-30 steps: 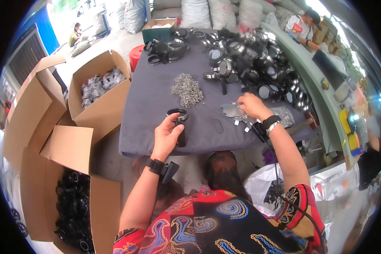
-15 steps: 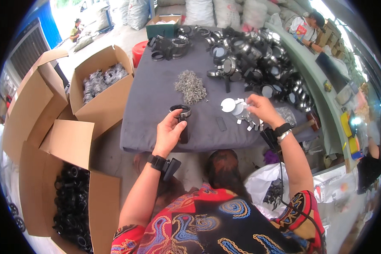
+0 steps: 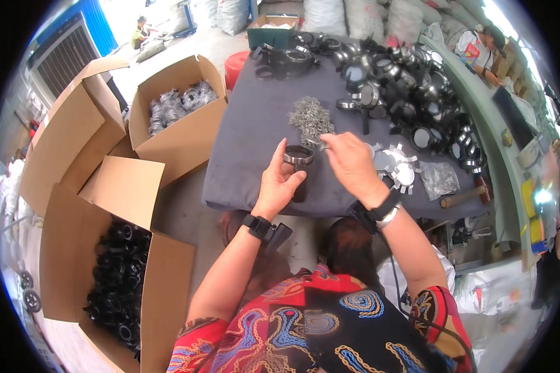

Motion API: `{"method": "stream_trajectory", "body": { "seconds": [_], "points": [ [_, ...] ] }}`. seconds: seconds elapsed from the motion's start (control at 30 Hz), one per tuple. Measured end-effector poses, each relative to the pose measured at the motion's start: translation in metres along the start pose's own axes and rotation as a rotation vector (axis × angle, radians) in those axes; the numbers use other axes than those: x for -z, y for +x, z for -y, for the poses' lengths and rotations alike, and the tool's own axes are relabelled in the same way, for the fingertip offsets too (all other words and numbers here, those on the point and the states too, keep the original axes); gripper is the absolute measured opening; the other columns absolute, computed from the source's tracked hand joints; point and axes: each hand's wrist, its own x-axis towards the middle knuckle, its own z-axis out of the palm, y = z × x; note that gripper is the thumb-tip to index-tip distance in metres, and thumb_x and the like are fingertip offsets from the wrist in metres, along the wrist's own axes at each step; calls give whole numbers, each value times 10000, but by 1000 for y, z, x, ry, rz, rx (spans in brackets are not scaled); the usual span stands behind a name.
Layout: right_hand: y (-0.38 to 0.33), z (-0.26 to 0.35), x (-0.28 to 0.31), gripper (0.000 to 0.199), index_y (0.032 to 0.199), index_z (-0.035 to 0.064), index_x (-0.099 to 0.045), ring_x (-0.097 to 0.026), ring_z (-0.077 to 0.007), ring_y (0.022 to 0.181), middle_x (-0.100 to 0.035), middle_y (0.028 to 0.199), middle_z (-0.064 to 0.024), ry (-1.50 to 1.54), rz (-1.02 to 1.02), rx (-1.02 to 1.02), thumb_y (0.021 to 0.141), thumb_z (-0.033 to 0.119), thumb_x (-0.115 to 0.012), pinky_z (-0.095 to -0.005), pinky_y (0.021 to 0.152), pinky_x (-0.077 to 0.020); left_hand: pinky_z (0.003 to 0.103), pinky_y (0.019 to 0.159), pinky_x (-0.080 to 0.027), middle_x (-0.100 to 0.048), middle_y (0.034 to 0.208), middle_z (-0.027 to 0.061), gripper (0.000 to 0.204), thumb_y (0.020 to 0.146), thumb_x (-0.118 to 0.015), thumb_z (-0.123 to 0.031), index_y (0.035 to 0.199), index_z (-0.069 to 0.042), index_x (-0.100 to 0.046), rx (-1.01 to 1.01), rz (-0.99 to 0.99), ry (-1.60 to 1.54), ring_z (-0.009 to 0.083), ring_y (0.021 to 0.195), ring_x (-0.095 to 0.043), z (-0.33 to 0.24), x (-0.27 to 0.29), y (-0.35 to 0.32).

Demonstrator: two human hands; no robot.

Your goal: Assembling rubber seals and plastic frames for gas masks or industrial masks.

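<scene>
My left hand (image 3: 278, 186) is closed around a black part with a round metal-rimmed ring (image 3: 298, 155), held upright near the table's front edge with its dark stem pointing down. My right hand (image 3: 353, 166) is just right of the ring, thumb and fingertips pinched together at the near edge of a pile of small metal clips (image 3: 310, 118). Whatever lies between those fingertips is too small to make out. Beside the right hand, partly behind it, are loose silver discs with tabs (image 3: 404, 174).
A heap of black ringed parts (image 3: 410, 93) covers the grey table's (image 3: 249, 137) far right. A clear bag (image 3: 438, 180) and a wooden-handled hammer (image 3: 460, 199) lie at the right. Open cardboard boxes (image 3: 168, 264) with parts stand left. A person (image 3: 479, 53) sits far right.
My right hand has moved left from the silver discs to the clip pile, close to the ring. The left hand still holds the ringed part. The whole view has shifted.
</scene>
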Motion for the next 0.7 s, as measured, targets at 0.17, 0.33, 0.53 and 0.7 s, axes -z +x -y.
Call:
{"method": "stream_trajectory", "body": {
  "seconds": [0.17, 0.33, 0.53, 0.7],
  "points": [
    [-3, 3, -41, 354, 1114, 49, -575, -625, -289, 814, -636, 836, -101, -18, 96, 70, 767, -15, -597, -372, 677, -525, 197, 514, -418, -596, 807, -2, 774, 846, -641, -27, 1499, -119, -235, -42, 38, 85, 37, 643, -506, 6, 3, 2],
    [-6, 0, -45, 442, 1223, 85, -528, -656, -293, 801, -650, 903, -115, 222, 128, -42, 795, -3, -595, -365, 662, -542, 193, 524, -406, -575, 814, -7, 612, 844, -646, -36, 1401, 0, -394, -40, 33, 23, 34, 638, -502, 14, 4, 4],
    [-2, -3, -48, 530, 1288, 96, -498, -649, -286, 787, -638, 878, -111, 143, 125, 93, 779, -20, -587, -364, 662, -540, 241, 646, -472, -615, 756, 25, 556, 807, -678, -64, 1317, 23, -475, -1, -7, 52, 62, 664, -524, 7, 5, 3],
    [-2, -4, -46, 574, 1306, 92, -483, -637, -281, 770, -619, 852, -103, 129, 173, 92, 755, -28, -591, -368, 656, -539, 198, 510, -398, -562, 772, -15, 580, 844, -643, -23, 1379, -12, -418, -46, 25, 30, 27, 616, -493, 13, 4, 4]
  ]
}}
